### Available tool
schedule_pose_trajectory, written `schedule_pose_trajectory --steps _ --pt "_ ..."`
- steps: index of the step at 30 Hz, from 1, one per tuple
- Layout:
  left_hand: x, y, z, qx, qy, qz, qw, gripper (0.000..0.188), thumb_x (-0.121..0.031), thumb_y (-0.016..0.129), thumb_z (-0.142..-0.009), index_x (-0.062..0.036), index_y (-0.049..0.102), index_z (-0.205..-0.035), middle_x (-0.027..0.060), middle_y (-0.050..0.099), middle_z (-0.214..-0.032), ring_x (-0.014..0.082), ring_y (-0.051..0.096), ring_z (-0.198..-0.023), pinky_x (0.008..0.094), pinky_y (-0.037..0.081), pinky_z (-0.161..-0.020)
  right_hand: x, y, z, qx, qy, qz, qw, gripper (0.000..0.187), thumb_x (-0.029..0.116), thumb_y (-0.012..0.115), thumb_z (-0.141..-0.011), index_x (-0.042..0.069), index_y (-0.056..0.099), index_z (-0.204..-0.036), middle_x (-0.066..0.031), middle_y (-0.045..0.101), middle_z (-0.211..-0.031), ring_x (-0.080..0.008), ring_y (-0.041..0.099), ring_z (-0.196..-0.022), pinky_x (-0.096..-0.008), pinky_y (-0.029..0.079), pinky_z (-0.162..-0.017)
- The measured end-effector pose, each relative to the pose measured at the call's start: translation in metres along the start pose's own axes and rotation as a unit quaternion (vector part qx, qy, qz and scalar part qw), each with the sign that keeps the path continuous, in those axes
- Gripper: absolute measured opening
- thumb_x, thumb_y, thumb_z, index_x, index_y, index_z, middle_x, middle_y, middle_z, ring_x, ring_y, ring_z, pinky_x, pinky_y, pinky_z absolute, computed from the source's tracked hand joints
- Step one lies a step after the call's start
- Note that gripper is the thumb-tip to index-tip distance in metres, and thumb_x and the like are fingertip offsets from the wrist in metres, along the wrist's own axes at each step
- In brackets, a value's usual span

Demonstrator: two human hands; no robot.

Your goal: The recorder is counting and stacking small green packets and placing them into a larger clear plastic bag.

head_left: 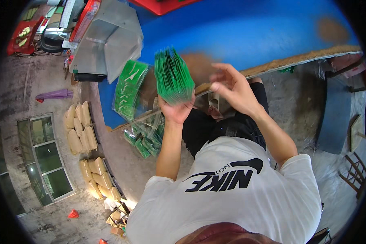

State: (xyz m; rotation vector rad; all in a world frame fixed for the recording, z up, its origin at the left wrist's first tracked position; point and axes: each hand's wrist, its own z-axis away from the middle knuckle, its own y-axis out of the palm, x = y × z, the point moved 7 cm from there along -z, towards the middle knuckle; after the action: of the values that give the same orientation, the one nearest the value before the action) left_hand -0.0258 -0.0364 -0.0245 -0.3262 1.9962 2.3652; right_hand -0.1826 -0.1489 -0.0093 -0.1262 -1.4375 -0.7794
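A thick stack of flat green packets (173, 77) rests in my left hand (177, 111), which grips it from below at the table's near edge. The packets stand close together like cards, their edges fanned upward. To the right of the stack, my right hand (236, 88) hangs apart from it with thumb and fingers spread, the fingertips slightly blurred by motion. I see nothing in that hand. Left of the stack, a clear plastic bag of green packets (130, 90) lies on the blue table (248, 36).
A grey plastic bin (110, 40) stands at the table's left end, and a red tray (160, 5) at its far side. Below the edge sits a clear bag with green bundles (145, 142). Tan sacks (80, 128) are stacked on the left; a blue bench (333, 114) is on the right.
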Motion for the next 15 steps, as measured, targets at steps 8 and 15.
schedule_pose_trajectory --steps 8,15 --pt "0.015 -0.002 -0.002 -0.077 0.139 -0.107 0.981 0.057 -0.042 0.059 -0.088 -0.0099 0.057 -0.136 0.0115 0.059 -0.137 0.0323 0.057 -0.124 0.0527 0.051 -0.097 0.089 0.038 -0.008 0.022 -0.394 0.39 0.832 0.069 0.045 0.083 -0.076 0.011 0.06 -0.131 -0.0197 0.046 -0.144 -0.0406 0.043 -0.136 -0.0518 0.039 -0.111" --pt "0.011 -0.02 0.007 -0.03 0.118 -0.024 0.992 0.062 -0.034 0.066 -0.083 -0.005 0.056 -0.136 0.0115 0.06 -0.136 0.0287 0.059 -0.124 0.0466 0.051 -0.099 0.093 0.042 -0.019 0.096 -0.406 0.434 0.799 0.06 0.032 0.083 -0.076 0.012 0.061 -0.128 -0.0182 0.048 -0.143 -0.0401 0.045 -0.134 -0.0514 0.042 -0.108"
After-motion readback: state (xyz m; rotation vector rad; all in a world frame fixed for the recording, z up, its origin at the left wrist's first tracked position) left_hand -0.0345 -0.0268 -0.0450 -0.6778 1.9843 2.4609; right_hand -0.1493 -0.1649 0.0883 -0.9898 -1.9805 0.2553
